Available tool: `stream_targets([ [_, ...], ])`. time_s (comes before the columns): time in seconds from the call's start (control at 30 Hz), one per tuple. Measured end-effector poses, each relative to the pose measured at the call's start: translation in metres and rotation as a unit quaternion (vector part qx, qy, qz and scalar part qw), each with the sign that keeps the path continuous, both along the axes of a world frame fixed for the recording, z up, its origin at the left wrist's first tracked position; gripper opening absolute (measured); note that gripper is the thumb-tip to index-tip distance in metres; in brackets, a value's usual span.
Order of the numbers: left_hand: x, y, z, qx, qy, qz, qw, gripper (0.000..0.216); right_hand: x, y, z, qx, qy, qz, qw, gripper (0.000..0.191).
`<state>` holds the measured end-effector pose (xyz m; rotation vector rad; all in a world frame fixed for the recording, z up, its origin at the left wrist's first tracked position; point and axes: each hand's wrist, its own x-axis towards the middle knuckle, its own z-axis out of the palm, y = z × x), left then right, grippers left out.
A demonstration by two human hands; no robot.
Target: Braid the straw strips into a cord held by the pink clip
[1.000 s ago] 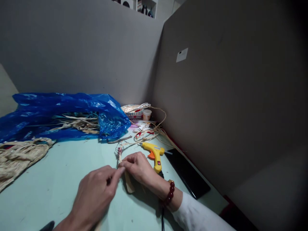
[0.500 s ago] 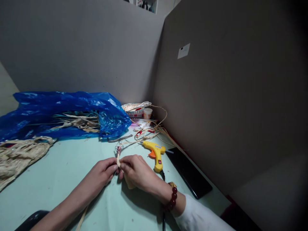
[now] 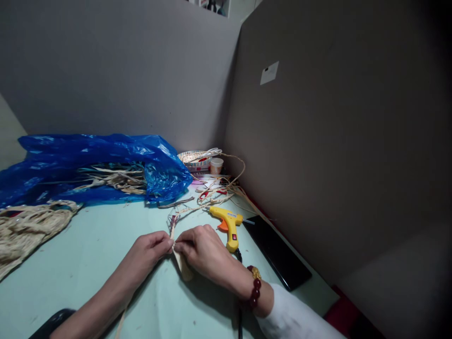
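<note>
My left hand (image 3: 154,248) and my right hand (image 3: 199,247) meet over the table, fingertips pinching a pale strip of dried plant fibre (image 3: 182,266). Below the pinch the strip widens and hangs under my right hand. Above it, a narrow end runs up to a small dark red piece with thin wires (image 3: 173,220). A long loose fibre strand (image 3: 122,322) trails out under my left forearm. Right of my right hand lies a yellow hot glue gun (image 3: 230,226) with an orange trigger.
A blue plastic bag (image 3: 165,174) holding dried fibres lies at the back left, with a braided fibre piece (image 3: 35,230) before it. A black tablet-like slab (image 3: 278,254) lies right. Scissors, loose strands, a paper cup (image 3: 216,165) and a round basket (image 3: 194,160) crowd the back corner.
My fingertips have shifted slightly on the strip, my left hand moving a little left. The wide lower part of the strip shows more below my right hand.
</note>
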<state>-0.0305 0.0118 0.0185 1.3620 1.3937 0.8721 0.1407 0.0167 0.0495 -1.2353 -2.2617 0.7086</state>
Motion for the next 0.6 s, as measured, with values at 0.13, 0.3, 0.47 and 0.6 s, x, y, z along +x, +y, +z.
stream_targets([
  [0.13,0.002,-0.003,0.006,-0.045,-0.036,0.011,0.998,0.032,0.003,0.004,0.002,-0.014,0.052,-0.006,0.999,0.022],
  [0.3,0.004,-0.003,0.007,-0.008,0.044,-0.007,0.999,0.033,-0.003,-0.003,0.001,0.023,0.02,-0.052,0.998,0.02],
  [0.47,0.006,-0.004,0.005,0.049,0.068,-0.006,0.996,0.037,-0.013,-0.014,-0.006,0.054,0.003,-0.05,0.997,0.024],
  [0.6,0.006,-0.003,-0.001,-0.037,-0.041,-0.011,0.998,0.035,-0.017,-0.017,-0.013,0.098,-0.019,-0.037,0.994,0.02],
])
